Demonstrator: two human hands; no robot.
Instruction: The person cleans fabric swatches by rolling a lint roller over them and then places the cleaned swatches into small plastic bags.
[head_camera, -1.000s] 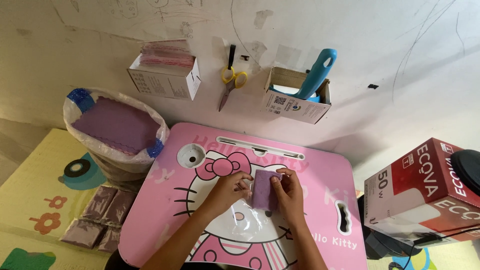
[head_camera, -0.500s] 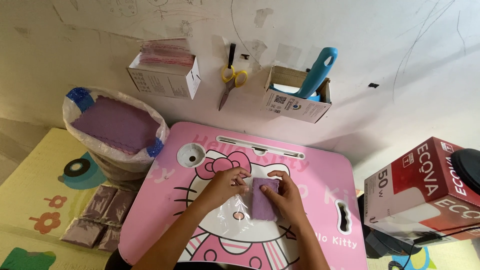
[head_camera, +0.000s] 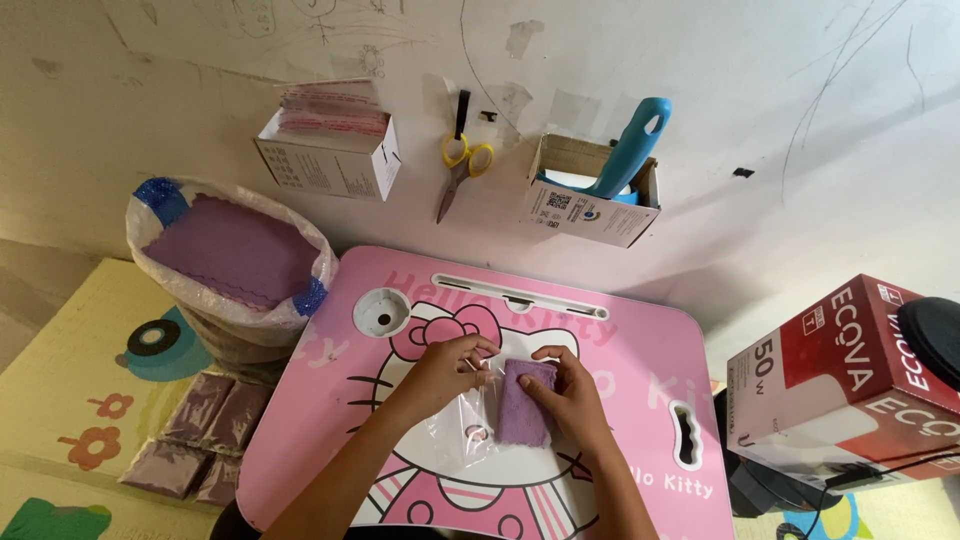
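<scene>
While the left hand (head_camera: 440, 372) pinches the clear bag (head_camera: 462, 425), right hand (head_camera: 568, 398) fingers grip the folded purple cloth (head_camera: 524, 402) on the pink table (head_camera: 640, 350)

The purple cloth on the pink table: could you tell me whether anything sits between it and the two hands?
Nothing visible does. The right hand presses directly on the purple cloth, and the left hand grips the clear plastic bag beside it.

The folding table (head_camera: 640, 350) is pink with a white cartoon cat and a deeper pink bow, and on it lie a purple cloth (head_camera: 524, 403) and a clear plastic bag (head_camera: 460, 430). The scissors (head_camera: 458, 160) have yellow handles. The floor mat (head_camera: 70, 400) is pale yellow with red flowers.
</scene>
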